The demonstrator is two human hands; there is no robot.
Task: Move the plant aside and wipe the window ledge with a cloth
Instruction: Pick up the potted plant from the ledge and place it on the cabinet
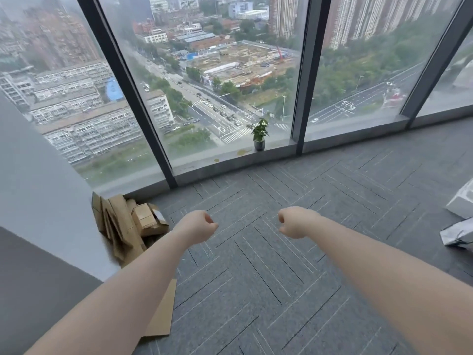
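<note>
A small green plant [260,134] in a dark pot stands on the low grey window ledge [199,163], close to a dark window post. Yellowish stains [243,152] mark the ledge just left of the pot. My left hand [198,226] and my right hand [294,222] are stretched out over the carpet, both curled into loose fists with nothing in them. Both hands are well short of the ledge and the plant. No cloth shows anywhere in view.
A heap of flattened cardboard boxes [128,224] lies in the left corner by the grey wall [38,180]. White packaging [460,203] and a crumpled bag [458,234] lie at the right edge. Grey carpet tiles [256,265] cover the floor between me and the window.
</note>
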